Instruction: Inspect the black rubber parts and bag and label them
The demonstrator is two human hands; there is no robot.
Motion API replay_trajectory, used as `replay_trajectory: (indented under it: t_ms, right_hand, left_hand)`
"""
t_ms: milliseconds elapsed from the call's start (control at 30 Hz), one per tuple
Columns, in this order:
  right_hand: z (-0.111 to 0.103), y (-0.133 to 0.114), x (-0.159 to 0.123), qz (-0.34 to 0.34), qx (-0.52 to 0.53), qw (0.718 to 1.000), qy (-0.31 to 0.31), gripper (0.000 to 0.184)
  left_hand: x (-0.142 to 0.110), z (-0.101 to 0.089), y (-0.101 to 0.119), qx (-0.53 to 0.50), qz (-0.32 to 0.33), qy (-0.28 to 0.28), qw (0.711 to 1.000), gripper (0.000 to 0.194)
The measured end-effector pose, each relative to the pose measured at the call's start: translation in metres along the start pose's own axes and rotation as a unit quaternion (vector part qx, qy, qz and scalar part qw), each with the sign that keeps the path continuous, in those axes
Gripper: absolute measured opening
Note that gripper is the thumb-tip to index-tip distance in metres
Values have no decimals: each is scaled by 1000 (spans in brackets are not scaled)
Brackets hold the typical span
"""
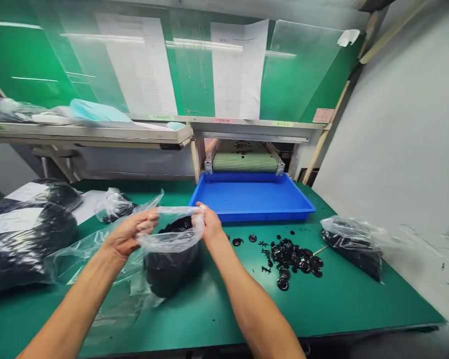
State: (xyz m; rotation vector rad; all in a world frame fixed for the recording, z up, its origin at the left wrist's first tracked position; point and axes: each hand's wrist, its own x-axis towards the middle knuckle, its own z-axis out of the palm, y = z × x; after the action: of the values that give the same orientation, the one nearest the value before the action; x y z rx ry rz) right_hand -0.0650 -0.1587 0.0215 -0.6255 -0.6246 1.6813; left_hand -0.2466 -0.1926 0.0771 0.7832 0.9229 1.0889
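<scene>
A clear plastic bag (172,243) stands upright on the green table, its lower part bulging with black pieces. My left hand (132,232) is closed on the left side of its mouth, fingers curled into the film. On the opposite side, my right hand (210,223) pinches the rim. Between the two hands the mouth is spread, and dark contents show inside. More loose clear film (86,254) trails to the left beneath my left forearm. Right of my right forearm lies a pile of small black plastic parts (294,257), some of them round discs.
A blue tray (254,217) sits below the end of a green conveyor belt (245,162) that carries small black bits. Large filled bags (26,244) with paper sheets lie at left, a small bag (114,205) behind. Another bag (353,247) rests by the right wall. A shelf (134,133) overhangs the back left.
</scene>
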Motion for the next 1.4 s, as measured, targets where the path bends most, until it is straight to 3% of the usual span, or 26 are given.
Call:
replay_trajectory:
  t_ms: [100,200,267,333,367,433,500,533,600,667,733,833,900,967,1000,1067,1133,1167,1200,1267,1400]
  right_hand:
    - [8,3,4,-24,-105,993,39,13]
    - [-6,10,0,-44,-229,968,95,13]
    - [-22,14,-5,-59,-310,940,126,13]
    - [-38,14,-11,-68,-382,912,131,14]
    - [-45,12,-15,-69,-413,900,123,15]
    - [-55,6,-26,-70,-468,875,100,24]
    - [-60,-4,-39,-83,-518,848,70,35]
    - [-62,-9,-47,-97,-543,833,45,38]
    - [-62,-16,-61,-124,-588,798,-31,42]
    - [-57,-18,-71,-129,-622,763,-119,40]
    - [-48,-16,-75,-116,-644,737,-166,35]
    - [-37,-13,-71,-98,-657,733,-144,27]
    - [-37,-15,-69,-89,-647,748,-120,28]
    - [-45,-18,-77,-73,-623,772,-98,30]
    - [-52,-19,-85,-61,-613,783,-87,31]
    - [-68,-20,-109,-45,-568,820,-45,37]
    - [-86,-18,-140,-69,-483,873,21,37]
    - [-94,-16,-155,-88,-433,895,57,36]
    - [-102,-13,-168,-105,-388,911,90,37]
    - [-115,-8,-188,-118,-328,928,132,42]
    - [-137,-10,-204,-114,-287,939,151,43]
  left_hand:
    - [8,7,16,32,50,15,998,25]
    - [15,8,13,236,74,43,968,19]
    - [18,9,2,425,126,116,889,11]
    - [13,16,-13,577,249,177,758,14]
    - [7,21,-22,629,316,176,688,15]
    - [-7,34,-43,703,398,95,581,19]
    - [-22,46,-65,780,352,-60,514,20]
    - [-28,50,-75,806,314,-102,491,21]
    - [-39,53,-91,832,249,-130,478,24]
    - [-49,52,-98,843,199,-122,484,25]
    - [-56,51,-99,852,160,-118,484,27]
    - [-64,53,-93,861,124,-111,481,35]
    - [-67,56,-91,849,131,-103,501,37]
    - [-71,61,-96,806,196,-83,553,34]
    - [-72,66,-102,765,241,-64,593,31]
    - [-76,79,-119,647,288,-35,705,24]
    - [-77,97,-142,497,206,-60,841,23]
    - [-76,107,-155,416,130,-97,895,26]
    - [-74,118,-168,337,55,-142,929,29]
    - [-67,137,-189,211,-34,-210,954,35]
    - [-48,157,-210,115,-68,-240,961,35]
